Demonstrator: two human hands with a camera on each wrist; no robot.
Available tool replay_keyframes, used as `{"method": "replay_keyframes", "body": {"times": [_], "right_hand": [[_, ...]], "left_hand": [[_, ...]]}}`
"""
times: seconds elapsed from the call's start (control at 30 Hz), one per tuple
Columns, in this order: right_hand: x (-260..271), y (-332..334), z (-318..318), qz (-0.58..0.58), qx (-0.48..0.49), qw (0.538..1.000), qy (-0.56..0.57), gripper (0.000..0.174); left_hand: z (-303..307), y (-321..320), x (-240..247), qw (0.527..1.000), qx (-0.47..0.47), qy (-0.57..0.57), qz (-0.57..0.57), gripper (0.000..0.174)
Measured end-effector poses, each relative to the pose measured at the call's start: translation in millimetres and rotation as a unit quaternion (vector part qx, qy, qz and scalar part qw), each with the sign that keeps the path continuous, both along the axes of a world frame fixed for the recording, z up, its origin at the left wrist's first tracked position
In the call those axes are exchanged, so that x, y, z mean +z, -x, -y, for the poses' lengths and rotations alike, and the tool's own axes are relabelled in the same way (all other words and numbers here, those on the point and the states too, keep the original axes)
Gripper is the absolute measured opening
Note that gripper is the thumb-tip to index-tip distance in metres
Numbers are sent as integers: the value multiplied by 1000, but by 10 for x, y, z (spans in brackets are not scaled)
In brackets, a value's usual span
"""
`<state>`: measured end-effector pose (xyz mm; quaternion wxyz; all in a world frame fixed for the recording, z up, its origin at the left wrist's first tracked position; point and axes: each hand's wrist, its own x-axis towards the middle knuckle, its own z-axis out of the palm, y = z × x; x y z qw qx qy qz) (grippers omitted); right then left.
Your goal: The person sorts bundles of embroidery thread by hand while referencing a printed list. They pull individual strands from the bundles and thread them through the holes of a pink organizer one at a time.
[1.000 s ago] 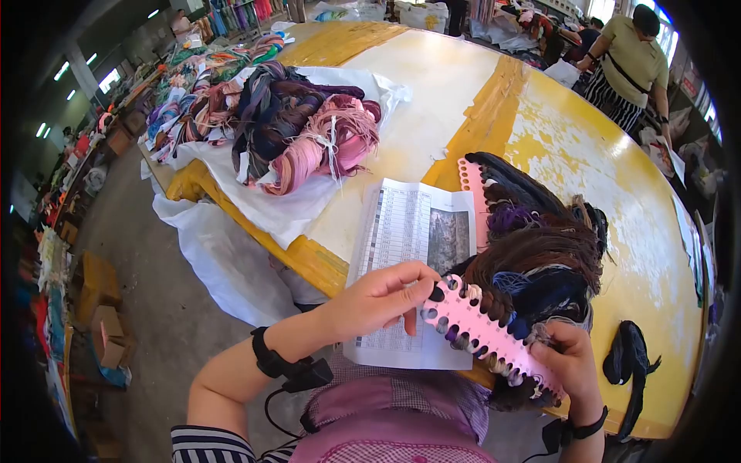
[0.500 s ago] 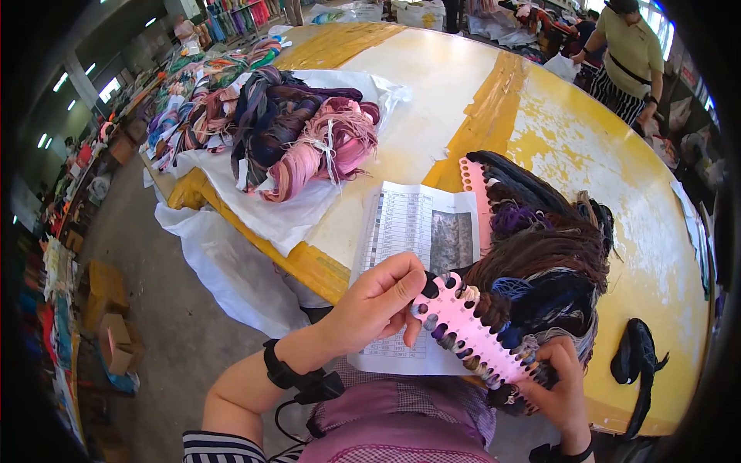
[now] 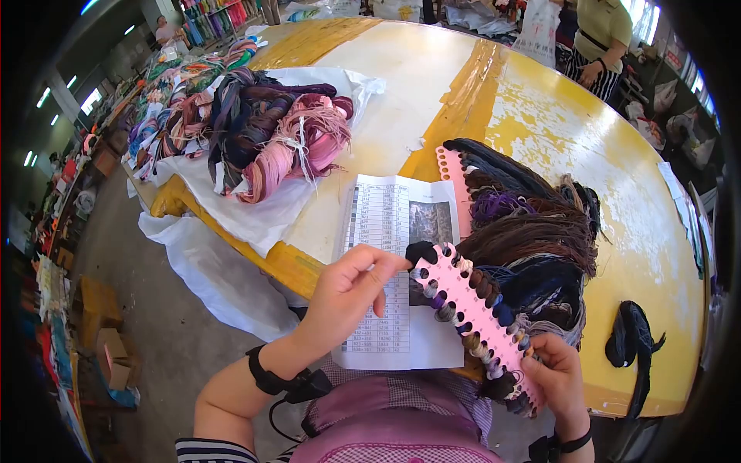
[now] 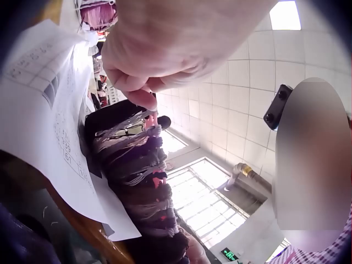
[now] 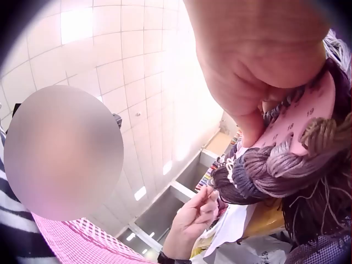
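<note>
A pink numbered thread card (image 3: 469,305) with holes along both edges is held up over the table's near edge. Looped hanks of grey, brown, purple and dark floss hang from its holes. My right hand (image 3: 557,378) grips its lower end, thumb on the face. At the upper end, my left hand (image 3: 347,297) pinches the black floss (image 3: 421,253) between thumb and forefinger. A printed sheet (image 3: 436,339) with a number table and dark picture lies behind the card. Beyond it, a second pink card (image 3: 453,181) carries long dark hanks (image 3: 532,247).
Pink and purple yarn bundles (image 3: 297,147) lie on white plastic (image 3: 289,220) at the left of the yellow table (image 3: 540,116). One loose black hank (image 3: 633,347) lies at the right edge. A person (image 3: 602,38) stands across the table near a white bag (image 3: 538,31).
The held card has tilted more upright, its upper end rising. My left hand has shifted left with it, and more black floss shows there. The far person has moved left.
</note>
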<state>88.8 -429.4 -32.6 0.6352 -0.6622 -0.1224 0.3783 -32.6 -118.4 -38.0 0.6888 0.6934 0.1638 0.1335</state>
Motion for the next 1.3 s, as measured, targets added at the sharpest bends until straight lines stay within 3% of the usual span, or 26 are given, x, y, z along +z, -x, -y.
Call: {"method": "replay_keyframes", "body": {"times": [0.03,0.1,0.2,0.33,0.6,0.73,0.83,0.97,1.07,1.3], "right_hand": [[-10,-13,0,0,1,1000,-1,20],[-43,-30,10,-22,-5,1000,-1,18],[-60,-43,9,-28,-14,1000,-2,16],[-62,-38,-8,-22,-17,1000,5,16],[251,161,-52,-74,-18,997,-21,18],[216,103,-46,-62,-14,998,-4,16],[59,28,-37,-60,-20,998,19,15],[17,5,-78,-73,-35,997,10,13],[-1,-9,-104,-62,-35,997,10,13],[-76,-24,-88,-27,-30,999,8,12]], "left_hand": [[0,-14,2,1000,1,-1,0,24],[-2,-41,7,991,-44,128,-24,20],[25,-81,-50,987,-87,133,33,18],[48,-106,-122,990,-76,96,71,16],[62,-5,79,965,-91,240,52,22],[141,-61,207,977,-62,205,11,26],[97,-114,102,976,-80,194,-62,31],[103,-148,-63,973,-70,209,-73,33],[93,-157,-51,963,-66,249,-76,30],[96,-178,-88,977,-76,189,-57,15]]}}
